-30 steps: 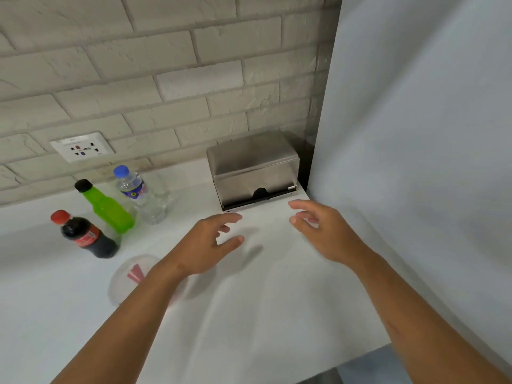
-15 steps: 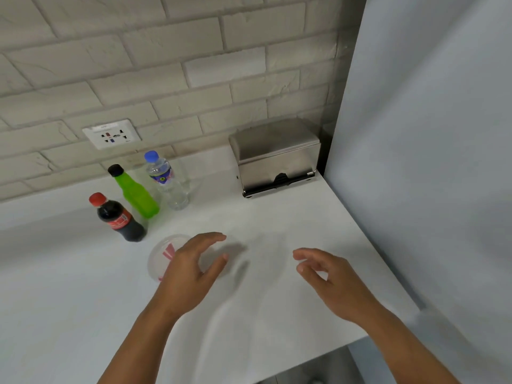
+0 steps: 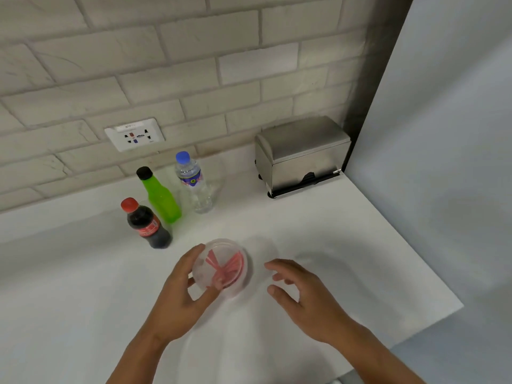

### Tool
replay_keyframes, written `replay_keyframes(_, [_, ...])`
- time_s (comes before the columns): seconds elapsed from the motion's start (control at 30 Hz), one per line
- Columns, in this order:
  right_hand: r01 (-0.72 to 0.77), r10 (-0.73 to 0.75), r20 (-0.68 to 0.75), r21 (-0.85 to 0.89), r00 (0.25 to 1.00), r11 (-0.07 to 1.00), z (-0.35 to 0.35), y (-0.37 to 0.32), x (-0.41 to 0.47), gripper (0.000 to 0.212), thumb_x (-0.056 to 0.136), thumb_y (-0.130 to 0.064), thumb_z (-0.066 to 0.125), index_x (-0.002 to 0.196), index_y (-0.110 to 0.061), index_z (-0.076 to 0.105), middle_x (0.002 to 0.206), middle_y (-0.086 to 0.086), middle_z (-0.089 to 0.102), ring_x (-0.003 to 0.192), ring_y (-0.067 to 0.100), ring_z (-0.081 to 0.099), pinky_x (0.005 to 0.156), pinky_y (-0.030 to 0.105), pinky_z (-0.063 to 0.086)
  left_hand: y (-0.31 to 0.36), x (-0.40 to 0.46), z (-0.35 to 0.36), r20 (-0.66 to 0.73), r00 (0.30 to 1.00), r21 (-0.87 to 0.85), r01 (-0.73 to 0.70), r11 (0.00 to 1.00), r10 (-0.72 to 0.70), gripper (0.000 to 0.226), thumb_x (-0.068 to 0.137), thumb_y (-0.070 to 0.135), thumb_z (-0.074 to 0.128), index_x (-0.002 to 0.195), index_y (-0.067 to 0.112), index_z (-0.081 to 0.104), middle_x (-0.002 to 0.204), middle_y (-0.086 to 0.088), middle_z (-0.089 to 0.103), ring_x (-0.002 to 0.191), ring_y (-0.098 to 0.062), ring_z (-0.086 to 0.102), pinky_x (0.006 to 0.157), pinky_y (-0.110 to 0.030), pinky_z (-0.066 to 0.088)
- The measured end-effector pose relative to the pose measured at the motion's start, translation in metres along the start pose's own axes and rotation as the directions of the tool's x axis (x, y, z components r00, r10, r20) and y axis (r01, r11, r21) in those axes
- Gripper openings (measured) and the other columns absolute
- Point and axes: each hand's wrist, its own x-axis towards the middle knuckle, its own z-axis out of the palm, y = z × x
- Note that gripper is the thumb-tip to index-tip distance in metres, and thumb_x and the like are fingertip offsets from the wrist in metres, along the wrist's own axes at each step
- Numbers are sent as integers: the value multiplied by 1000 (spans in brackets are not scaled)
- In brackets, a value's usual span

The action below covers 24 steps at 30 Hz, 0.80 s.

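A clear plastic cup (image 3: pixel 231 260) with red strips inside stands on the white counter (image 3: pixel 332 239), seen from above. My left hand (image 3: pixel 177 300) holds it, with the fingers curled round its left rim and the thumb at its near side. My right hand (image 3: pixel 302 297) hovers a little to the right of the cup with loosely bent fingers, holding nothing and apart from the cup.
Behind the cup stand a cola bottle (image 3: pixel 146 225), a green bottle (image 3: pixel 160 200) and a water bottle (image 3: pixel 195 187). A steel dispenser box (image 3: pixel 302 153) sits in the back right corner. A grey panel (image 3: pixel 443 162) bounds the right; a wall socket (image 3: pixel 135 134) sits above.
The view pulled back from the steel box. Both hands drew toward me; my left hand moved onto the cup and closed round it. My right hand came alongside.
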Motion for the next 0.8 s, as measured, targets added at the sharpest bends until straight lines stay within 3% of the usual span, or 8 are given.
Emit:
replay_keyframes(0.17, [63,-62,14,-74,998,995,21,-10,10,63,97,-59,53,155,-41,35,162,-33,21,146,-16,23,113,6,26,-3,6,12,88,995,-46,-39,998,43,80,89,35,80,158,29,39,156,20,48,142,-5,50,105,-15,49])
replay_keyframes(0.37, [-12,9,-57,-59,998,998,30,-6,14,78,97,-57,57,162,-39,17,167,-31,10,150,-14,15,117,10,24,9,12,23,119,985,-134,-108,985,124,76,95,20,75,154,51,37,154,25,51,140,-2,53,102,-12,48])
replay_keyframes(0.47, [-54,50,-105,-37,993,998,32,-4,21,80,97,-58,54,163,-38,13,168,-28,13,150,-12,19,114,4,23,12,19,29,116,982,-116,-133,984,147,79,96,16,74,151,58,36,153,31,48,139,1,51,100,-8,46])
replay_keyframes(0.57, [-73,66,-139,-50,988,996,31,-5,35,81,95,-60,49,163,-34,15,169,-20,18,151,-1,26,112,3,23,7,30,32,97,985,-103,-133,986,143,81,96,14,74,149,61,36,151,35,46,139,0,50,100,-10,48])
replay_keyframes(0.63, [-49,38,-170,-59,985,997,29,-4,46,80,95,-61,48,163,-29,21,169,-17,22,151,2,29,112,3,23,3,41,33,82,988,-96,-122,988,130,75,95,19,73,147,61,38,149,33,46,139,-6,52,101,-19,53])
replay_keyframes(0.73, [5,-27,-223,-98,974,995,25,1,69,72,99,-51,57,160,-22,34,167,-13,24,146,-15,22,107,-4,19,0,62,34,57,996,-73,-60,996,64,73,94,29,68,141,74,34,141,45,41,137,-4,51,98,-24,54])
replay_keyframes(0.8, [23,-57,-247,-139,967,990,20,3,86,66,99,-44,62,157,-20,40,165,-10,29,140,-22,23,103,-7,20,-4,78,34,38,999,-66,-31,997,33,74,99,25,67,139,75,30,141,44,40,135,-5,52,96,-22,54])
